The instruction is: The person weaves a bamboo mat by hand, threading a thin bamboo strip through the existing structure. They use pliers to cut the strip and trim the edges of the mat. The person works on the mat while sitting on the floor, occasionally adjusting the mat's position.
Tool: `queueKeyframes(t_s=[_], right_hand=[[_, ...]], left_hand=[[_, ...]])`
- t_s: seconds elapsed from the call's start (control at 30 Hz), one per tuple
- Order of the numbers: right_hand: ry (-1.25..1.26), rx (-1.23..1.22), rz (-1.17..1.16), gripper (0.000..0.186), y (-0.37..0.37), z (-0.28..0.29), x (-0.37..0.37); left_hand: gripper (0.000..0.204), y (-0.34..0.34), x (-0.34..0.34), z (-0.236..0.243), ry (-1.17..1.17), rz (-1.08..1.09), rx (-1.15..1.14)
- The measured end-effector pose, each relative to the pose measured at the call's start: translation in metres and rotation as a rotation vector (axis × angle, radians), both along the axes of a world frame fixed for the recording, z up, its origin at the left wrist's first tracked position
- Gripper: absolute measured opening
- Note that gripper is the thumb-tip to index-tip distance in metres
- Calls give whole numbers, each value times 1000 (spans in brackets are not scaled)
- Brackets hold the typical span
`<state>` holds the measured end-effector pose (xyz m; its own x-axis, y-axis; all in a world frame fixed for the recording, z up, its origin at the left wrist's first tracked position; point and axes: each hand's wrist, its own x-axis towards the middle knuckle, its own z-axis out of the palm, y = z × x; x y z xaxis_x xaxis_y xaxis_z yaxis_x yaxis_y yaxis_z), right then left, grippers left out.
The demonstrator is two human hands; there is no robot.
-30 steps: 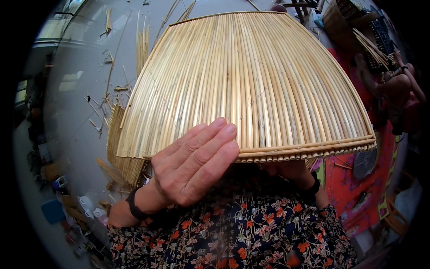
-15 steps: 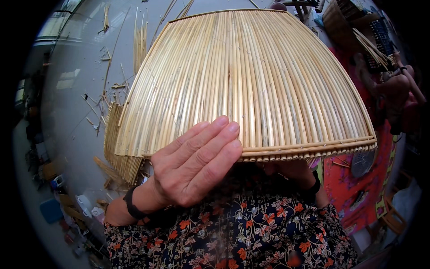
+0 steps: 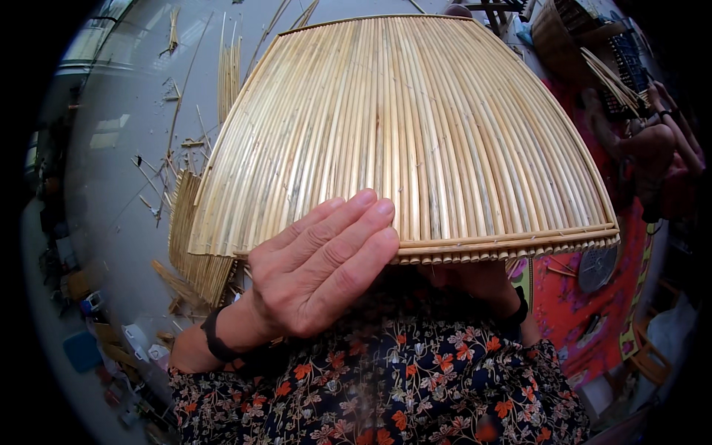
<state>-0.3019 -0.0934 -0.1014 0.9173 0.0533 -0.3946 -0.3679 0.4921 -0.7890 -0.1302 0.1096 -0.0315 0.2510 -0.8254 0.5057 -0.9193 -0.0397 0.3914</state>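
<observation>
A broad panel of pale reeds [image 3: 415,133], laid side by side and bound along its border, spreads in front of me, widening toward my body. My left hand [image 3: 319,271] grips its near edge, left of the middle. Its fingers lie together, flat over the top of the reeds, and the thumb is out of sight beneath. Along the near edge a split cane strip [image 3: 512,241] is stitched across the reed ends, running right from my left fingertips. My right hand [image 3: 486,280] is under that edge, toward the right; its fingers are hidden by the panel.
Another slatted reed panel [image 3: 191,245] rests at the left. Reed bundles [image 3: 229,74] and scraps lie on the grey floor. At the far right are a woven basket [image 3: 556,44], another person [image 3: 653,148] seated low, and a red flowered mat [image 3: 571,311] bearing a round grey object [image 3: 595,268].
</observation>
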Motion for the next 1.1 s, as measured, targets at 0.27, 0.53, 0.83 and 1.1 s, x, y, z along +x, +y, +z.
queueKeyframes(t_s=[0.27, 0.53, 0.83, 1.1], right_hand=[[79, -2, -29, 20, 0, -2, -5], [82, -184, 26, 25, -6, 19, 5], [135, -110, -120, 18, 1, 24, 1], [136, -154, -108, 20, -8, 44, 12]], left_hand=[[19, 0, -2, -1, 4, 0, 4], [18, -4, 0, -1, -10, -17, -1], [20, -8, -3, -4, 18, -17, 6], [22, -18, -2, -16, 3, -22, -17]])
